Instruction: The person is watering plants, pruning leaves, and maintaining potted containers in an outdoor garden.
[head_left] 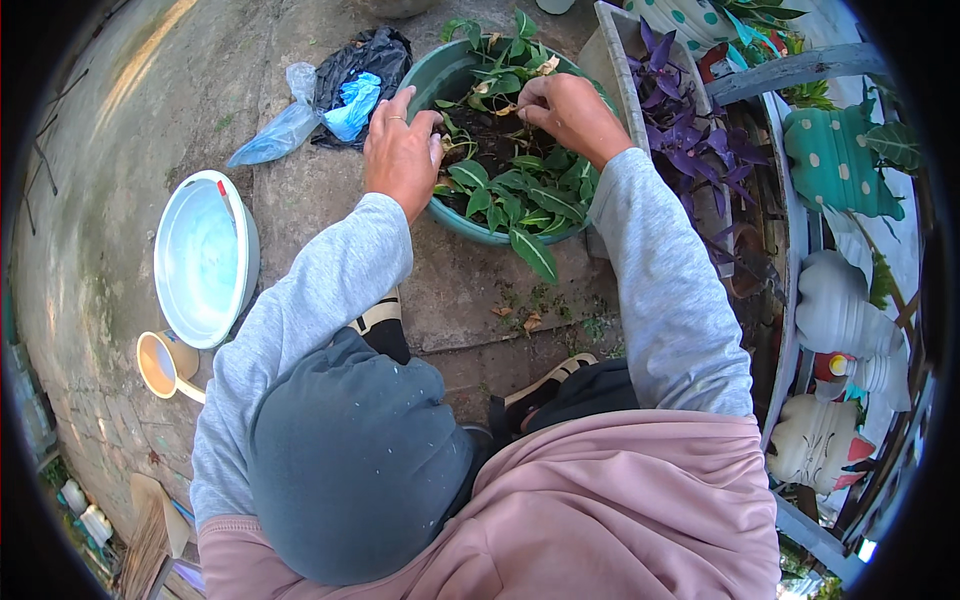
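A large round green pot (455,222) stands in front of me with dark soil (497,140) showing in its middle. Leafy plants (545,195) with pale-striped green leaves fill its near and far sides, and some yellowed, withered leaves (495,88) hang among them. At the pot's left rim is my left hand (400,150), fingers apart, a ring on one, with nothing seen in its grasp. My right hand (578,118) reaches over the right side, its fingertips pinched together above the soil beside the stems. Whatever lies between those fingertips is too small to make out.
Left of the pot lie a black plastic bag (365,65) and a clear bag (280,128). A pale blue basin (205,262) and a yellowish dipper (168,362) stand farther left. On the right, a long planter (632,90) holds purple plants (685,140), beside painted bottle planters (840,160).
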